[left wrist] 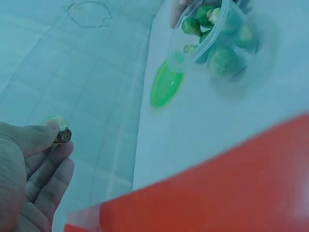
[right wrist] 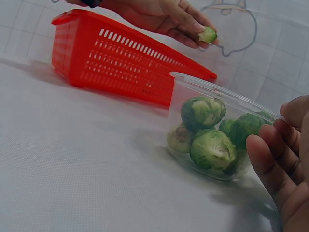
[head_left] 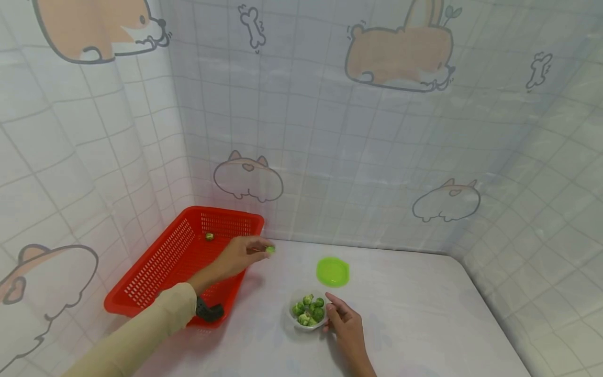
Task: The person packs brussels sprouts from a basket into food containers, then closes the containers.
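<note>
My left hand pinches a Brussels sprout between thumb and fingertips, above the inner edge of the red basket. In the left wrist view the brown cut stem of this sprout shows. A clear plastic container stands on the table with several green Brussels sprouts inside. At its right side my right hand holds the rim, thumb on the edge and fingers against the outside wall. One more sprout lies at the far end of the red basket.
A bright green lid lies flat on the white table, behind the container. The basket takes up the table's left side. Light tiled-pattern sheets with cartoon dogs hang at the back and both sides.
</note>
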`<state>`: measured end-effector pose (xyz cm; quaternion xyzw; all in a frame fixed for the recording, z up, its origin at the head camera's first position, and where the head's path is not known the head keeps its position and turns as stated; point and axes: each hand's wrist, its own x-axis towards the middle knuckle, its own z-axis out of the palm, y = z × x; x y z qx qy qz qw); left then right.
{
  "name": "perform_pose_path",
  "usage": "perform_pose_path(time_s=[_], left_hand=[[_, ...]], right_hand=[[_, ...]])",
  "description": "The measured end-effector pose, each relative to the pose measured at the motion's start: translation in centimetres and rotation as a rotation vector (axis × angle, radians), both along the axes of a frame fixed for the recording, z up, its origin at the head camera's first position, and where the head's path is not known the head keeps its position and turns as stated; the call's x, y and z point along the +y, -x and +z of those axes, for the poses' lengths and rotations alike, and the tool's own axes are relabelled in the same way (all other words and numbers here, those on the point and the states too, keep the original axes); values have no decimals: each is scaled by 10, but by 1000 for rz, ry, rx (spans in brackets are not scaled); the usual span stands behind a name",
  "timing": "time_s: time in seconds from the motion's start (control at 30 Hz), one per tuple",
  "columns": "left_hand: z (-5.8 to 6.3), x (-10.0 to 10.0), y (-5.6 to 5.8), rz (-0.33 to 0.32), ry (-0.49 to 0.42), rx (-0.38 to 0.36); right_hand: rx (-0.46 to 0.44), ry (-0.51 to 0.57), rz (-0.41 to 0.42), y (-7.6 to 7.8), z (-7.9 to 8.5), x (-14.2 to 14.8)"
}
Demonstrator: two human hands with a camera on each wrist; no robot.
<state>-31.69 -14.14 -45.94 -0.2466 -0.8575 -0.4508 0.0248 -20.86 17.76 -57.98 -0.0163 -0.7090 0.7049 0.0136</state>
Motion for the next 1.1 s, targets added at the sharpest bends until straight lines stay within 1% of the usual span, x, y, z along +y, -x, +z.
perform_pose_path(time_s=[0.17, 0.27, 0.37, 0.53, 0.7, 0.87, 1.1], left_hand=[[-2, 7, -4, -40, 18, 15], [-3, 11, -6, -70, 2, 18], [-4, 15, -8, -81, -11, 11], [-5, 21, -12, -89, -1, 2], [-9, 28, -16, -118, -1, -7], [-14, 34, -21, -163, -3, -15], [-21, 46, -28, -210, 10, -37]], right_hand=[[-3, -3, -6, 0, -1, 0], [-6, -7, -9, 1, -2, -1], [-11, -8, -10, 2, -4, -1], [-10, -2, -11, 2, -5, -1], [2, -15, -14, 0, -2, -2], [2, -17, -19, -1, -1, -2], [3, -35, -31, 0, -3, -3]])
